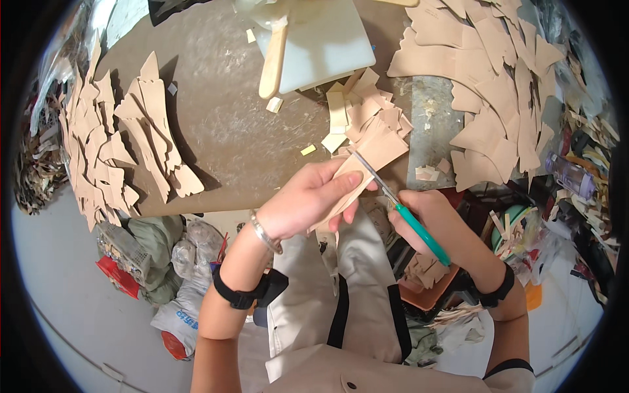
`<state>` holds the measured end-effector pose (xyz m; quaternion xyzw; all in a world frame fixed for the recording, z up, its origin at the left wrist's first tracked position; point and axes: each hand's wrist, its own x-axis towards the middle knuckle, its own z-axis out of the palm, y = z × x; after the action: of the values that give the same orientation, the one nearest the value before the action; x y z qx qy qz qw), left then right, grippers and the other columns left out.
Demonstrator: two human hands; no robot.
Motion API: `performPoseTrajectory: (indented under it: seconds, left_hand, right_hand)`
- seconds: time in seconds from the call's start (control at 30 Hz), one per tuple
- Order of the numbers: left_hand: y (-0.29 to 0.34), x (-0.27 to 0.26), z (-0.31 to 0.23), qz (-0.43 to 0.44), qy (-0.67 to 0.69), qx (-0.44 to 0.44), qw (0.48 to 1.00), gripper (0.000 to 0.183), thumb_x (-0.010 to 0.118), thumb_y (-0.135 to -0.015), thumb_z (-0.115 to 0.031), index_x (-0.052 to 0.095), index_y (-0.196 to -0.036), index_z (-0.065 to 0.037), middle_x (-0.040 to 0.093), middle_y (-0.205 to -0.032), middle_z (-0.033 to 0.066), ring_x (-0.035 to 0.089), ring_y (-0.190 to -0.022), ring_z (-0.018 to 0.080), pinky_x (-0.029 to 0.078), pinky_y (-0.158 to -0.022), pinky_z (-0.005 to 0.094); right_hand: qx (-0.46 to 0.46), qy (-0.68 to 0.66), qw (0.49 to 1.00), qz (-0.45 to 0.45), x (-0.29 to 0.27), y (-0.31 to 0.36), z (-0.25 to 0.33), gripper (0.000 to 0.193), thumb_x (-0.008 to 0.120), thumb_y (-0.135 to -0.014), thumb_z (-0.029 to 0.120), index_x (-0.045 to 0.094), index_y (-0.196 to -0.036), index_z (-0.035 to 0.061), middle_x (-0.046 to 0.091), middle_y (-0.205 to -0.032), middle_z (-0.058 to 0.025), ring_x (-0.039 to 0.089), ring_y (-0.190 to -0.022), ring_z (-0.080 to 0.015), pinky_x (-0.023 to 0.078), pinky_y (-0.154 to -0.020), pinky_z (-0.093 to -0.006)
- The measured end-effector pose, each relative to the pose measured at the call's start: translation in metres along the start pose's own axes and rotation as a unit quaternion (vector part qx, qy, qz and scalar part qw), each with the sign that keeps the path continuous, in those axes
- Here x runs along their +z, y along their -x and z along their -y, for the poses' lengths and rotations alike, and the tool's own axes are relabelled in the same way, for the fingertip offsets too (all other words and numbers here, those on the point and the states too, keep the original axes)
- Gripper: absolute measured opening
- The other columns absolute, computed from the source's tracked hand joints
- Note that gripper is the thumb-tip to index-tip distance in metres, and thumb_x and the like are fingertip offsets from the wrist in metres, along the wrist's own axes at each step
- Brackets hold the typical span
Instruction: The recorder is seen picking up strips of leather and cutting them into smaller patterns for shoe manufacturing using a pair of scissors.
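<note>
A flat, tan, leather-like strip (388, 148) is pinched between the thumb and fingers of my left hand (308, 196), near the table's front edge. My right hand (426, 213) grips scissors (419, 234) with green handles. Their blades lie across the strip, just beyond my left thumb; whether the blades are parted is hard to make out. Right behind the strip is a loose heap of small tan rectangles (360, 108), partly covered by it.
Shaped tan pieces lie in a large pile (491, 98) at right and two at left, the outer pile (98, 150) and a smaller stack (154, 124). A wooden-handled tool (274, 59) rests against a white slab (327, 46). An orange bin (436, 288) with scraps stands below.
</note>
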<state>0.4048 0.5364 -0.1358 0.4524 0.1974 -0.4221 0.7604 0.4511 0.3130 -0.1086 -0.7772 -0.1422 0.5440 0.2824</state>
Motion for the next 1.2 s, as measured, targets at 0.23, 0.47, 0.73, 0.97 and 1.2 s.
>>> performPoseTrajectory:
  seconds: [0.23,0.47,0.73,0.97,1.2]
  left_hand:
    - [-0.004,-0.006,0.009,0.033,0.057,0.012,0.998,0.039,0.045,-0.099,-0.03,0.045,-0.129,-0.006,0.057,-0.072,0.0027,0.054,-0.055,0.0076,0.045,-0.05,0.021]
    - [0.012,0.021,0.019,0.047,0.124,0.033,0.991,0.057,0.046,-0.098,-0.033,0.025,-0.141,-0.002,0.061,-0.091,0.0073,0.062,-0.079,0.012,0.052,-0.065,0.0249]
    - [0.033,0.011,0.02,0.076,0.104,-0.084,0.988,0.034,0.05,-0.097,-0.032,0.059,-0.109,-0.001,0.064,-0.081,0.0053,0.063,-0.071,0.01,0.052,-0.065,0.0239]
    - [0.042,0.013,0.003,0.021,0.113,-0.024,0.993,0.029,0.051,-0.096,-0.027,0.058,-0.107,-0.001,0.065,-0.079,0.0064,0.063,-0.069,0.0119,0.052,-0.061,0.024]
    - [0.034,0.022,0.003,0.02,0.085,0.007,0.996,0.028,0.05,-0.097,-0.023,0.058,-0.108,0.001,0.066,-0.08,0.0076,0.065,-0.073,0.0142,0.053,-0.062,0.0249]
  right_hand:
    - [0.071,-0.125,0.988,-0.062,0.015,-0.011,-0.018,0.018,0.067,-0.078,0.017,0.058,-0.08,0.0011,0.06,-0.065,-0.0105,0.059,-0.061,-0.0152,0.044,-0.055,-0.0307]
    - [-0.017,-0.376,0.914,-0.155,0.013,-0.025,0.012,0.039,0.072,-0.073,0.006,0.052,-0.106,-0.0015,0.063,-0.08,-0.0041,0.061,-0.081,-0.0121,0.049,-0.075,-0.0267]
    - [-0.033,-0.366,0.91,-0.191,0.002,-0.017,0.018,0.031,0.067,-0.075,0.0,0.052,-0.102,0.0003,0.06,-0.083,-0.0051,0.062,-0.081,-0.0122,0.051,-0.071,-0.0259]
    - [0.024,-0.256,0.962,-0.089,-0.006,0.037,-0.017,0.025,0.065,-0.084,0.014,0.053,-0.102,0.0014,0.054,-0.079,-0.0041,0.055,-0.068,-0.0133,0.046,-0.062,-0.0291]
    - [-0.12,0.051,0.991,0.025,-0.013,0.037,-0.009,0.032,0.064,-0.083,0.026,0.05,-0.095,0.0,0.05,-0.085,-0.0159,0.053,-0.079,-0.0343,0.043,-0.067,-0.0397]
